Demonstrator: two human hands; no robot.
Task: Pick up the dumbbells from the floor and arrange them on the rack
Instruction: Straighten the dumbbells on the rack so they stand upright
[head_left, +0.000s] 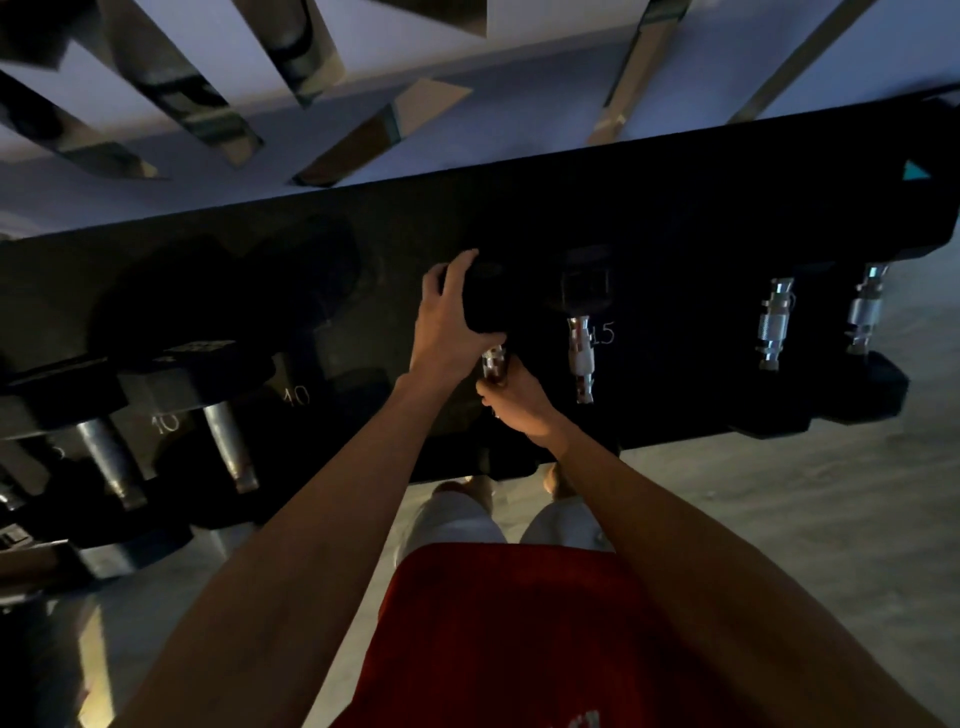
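Observation:
A long black dumbbell rack (675, 208) runs across the view. A black dumbbell (493, 312) with a chrome handle lies on it at the middle. My left hand (452, 317) wraps over the dumbbell's far black head. My right hand (511, 397) is closed around its chrome handle near the rack's front edge. Just to the right sits another dumbbell (582, 348) beside a "15" mark. Two more chrome-handled dumbbells (774, 325) rest at the right end. At the left, dumbbells (223, 436) lie by "10" marks.
A pale wall with angled mirror strips (208, 109) stands behind the rack. Grey floor (805, 519) lies to the right and below. My legs, feet and red shirt (519, 639) are close to the rack's front edge.

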